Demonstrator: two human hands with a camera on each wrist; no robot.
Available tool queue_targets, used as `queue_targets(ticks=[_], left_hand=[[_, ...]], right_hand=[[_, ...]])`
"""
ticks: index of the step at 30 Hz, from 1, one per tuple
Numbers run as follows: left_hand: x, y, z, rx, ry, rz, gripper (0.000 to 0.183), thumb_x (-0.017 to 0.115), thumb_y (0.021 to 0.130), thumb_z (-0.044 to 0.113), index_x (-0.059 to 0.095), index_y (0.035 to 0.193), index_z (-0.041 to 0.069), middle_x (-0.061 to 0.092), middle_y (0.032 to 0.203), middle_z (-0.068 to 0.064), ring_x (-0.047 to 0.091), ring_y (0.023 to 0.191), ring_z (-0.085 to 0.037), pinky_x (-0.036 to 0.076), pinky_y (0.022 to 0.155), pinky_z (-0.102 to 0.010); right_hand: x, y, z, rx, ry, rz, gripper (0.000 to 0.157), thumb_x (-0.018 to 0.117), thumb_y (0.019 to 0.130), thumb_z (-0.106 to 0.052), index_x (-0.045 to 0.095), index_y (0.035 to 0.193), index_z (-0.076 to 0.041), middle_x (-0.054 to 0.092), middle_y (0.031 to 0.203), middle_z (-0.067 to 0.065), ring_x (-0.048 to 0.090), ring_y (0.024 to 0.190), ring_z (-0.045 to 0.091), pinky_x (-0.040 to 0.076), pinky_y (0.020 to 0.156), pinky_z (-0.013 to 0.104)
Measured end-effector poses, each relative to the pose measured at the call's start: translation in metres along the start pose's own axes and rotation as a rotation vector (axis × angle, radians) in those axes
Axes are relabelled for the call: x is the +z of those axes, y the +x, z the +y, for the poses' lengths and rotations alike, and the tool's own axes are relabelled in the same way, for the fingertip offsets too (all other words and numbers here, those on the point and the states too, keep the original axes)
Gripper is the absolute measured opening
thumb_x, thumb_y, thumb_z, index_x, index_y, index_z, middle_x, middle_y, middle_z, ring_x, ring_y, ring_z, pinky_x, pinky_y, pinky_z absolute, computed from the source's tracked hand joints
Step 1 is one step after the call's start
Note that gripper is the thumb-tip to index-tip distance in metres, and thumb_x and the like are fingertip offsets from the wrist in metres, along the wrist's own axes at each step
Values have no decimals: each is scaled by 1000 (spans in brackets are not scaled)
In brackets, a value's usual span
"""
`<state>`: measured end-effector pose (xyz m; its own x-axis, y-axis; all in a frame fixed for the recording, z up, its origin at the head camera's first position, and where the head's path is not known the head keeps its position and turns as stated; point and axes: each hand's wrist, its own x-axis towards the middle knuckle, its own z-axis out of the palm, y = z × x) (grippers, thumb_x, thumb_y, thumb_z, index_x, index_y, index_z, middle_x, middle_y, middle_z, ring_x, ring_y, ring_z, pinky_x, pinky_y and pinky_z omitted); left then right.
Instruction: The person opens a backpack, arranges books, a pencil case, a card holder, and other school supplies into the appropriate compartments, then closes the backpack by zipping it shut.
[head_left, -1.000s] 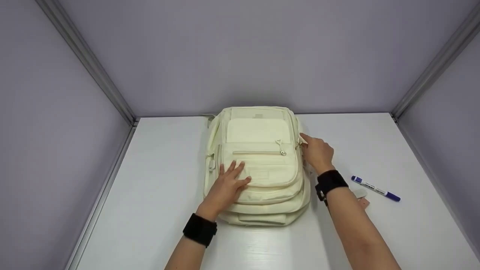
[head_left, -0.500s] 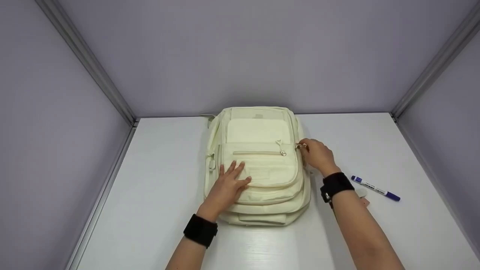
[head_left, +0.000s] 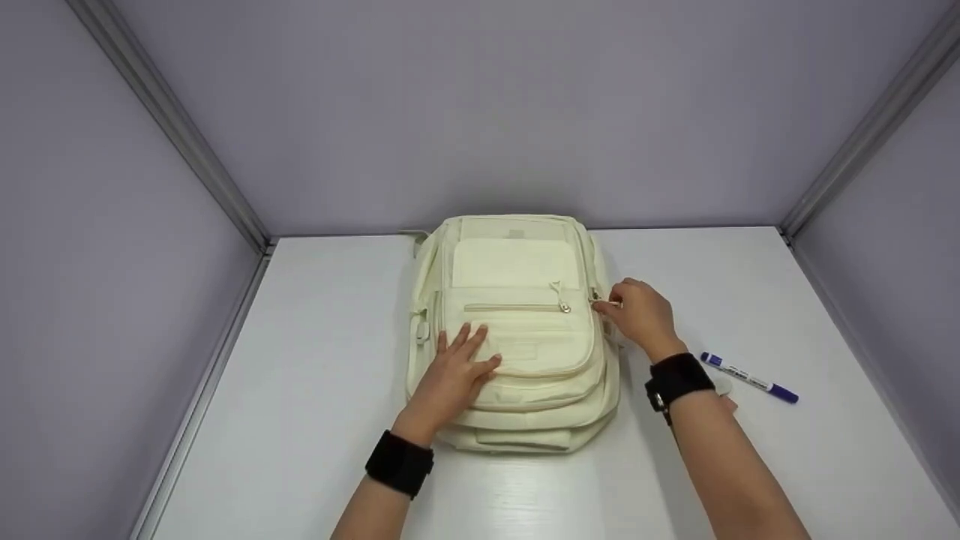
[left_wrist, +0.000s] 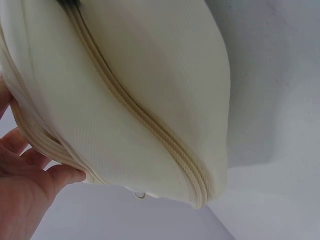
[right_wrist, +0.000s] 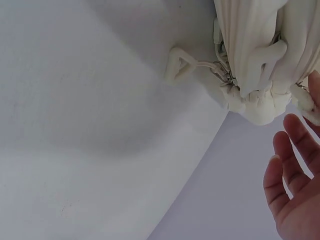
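Hands apart, both at the bag [head_left: 517,264]. Left hand [head_left: 448,375] lies on the front's lower left, fingers spread, not gripping. Right hand [head_left: 643,315] pinches a pull [head_left: 615,304] at the bag's right edge, other fingers free. Bag lies front-up mid-table, top end toward the back wall [head_left: 495,112].

Risks, my guess: pull is small, so it could slip from a fingertip hold; zip may snag if soft fabric bunches at the slider; bag could slide or twist if the left hand presses too lightly. Right forearm is near the small stuff and could knock it.

Bag has several layered compartments. Front pocket zip [head_left: 514,307] looks shut; contents of all of them unseen.

Right side of table [head_left: 337,315]: blue-capped marker [head_left: 750,377], pale piece [head_left: 724,386] and pink piece [head_left: 728,404], last two partly behind the right arm, can't identify.
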<state>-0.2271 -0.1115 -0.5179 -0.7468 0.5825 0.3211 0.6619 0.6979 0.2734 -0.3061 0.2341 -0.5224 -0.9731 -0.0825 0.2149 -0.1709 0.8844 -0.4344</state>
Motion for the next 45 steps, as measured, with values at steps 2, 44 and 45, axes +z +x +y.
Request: queue_targets(ticks=[2, 44, 45], left_hand=[[0, 0, 0, 1, 8, 6, 27, 65, 95, 26, 73, 120, 18, 44, 147, -19, 35, 137, -43, 23, 106, -66], [5, 15, 2, -76, 4, -12, 33, 57, 98, 32, 68, 127, 20, 42, 149, -18, 34, 138, -40, 23, 108, -64], [6, 15, 2, -81, 6, -16, 33, 57, 98, 32, 68, 127, 21, 41, 149, -17, 33, 139, -40, 23, 108, -64]], right_hand=[[0, -1, 0, -19, -12, 16, 32, 78, 85, -34, 66, 74, -6, 59, 75, 5, 55, 66, 23, 45, 57, 39], [-1, -12, -13, -71, 176, -196, 35, 52, 102, -9, 55, 136, 1, 64, 117, 24, 61, 109, 40, 47, 92, 52], [-1, -12, -12, -71, 172, -189, 35, 52, 102, -9, 55, 136, 0, 64, 117, 24, 61, 108, 40, 47, 91, 52]])
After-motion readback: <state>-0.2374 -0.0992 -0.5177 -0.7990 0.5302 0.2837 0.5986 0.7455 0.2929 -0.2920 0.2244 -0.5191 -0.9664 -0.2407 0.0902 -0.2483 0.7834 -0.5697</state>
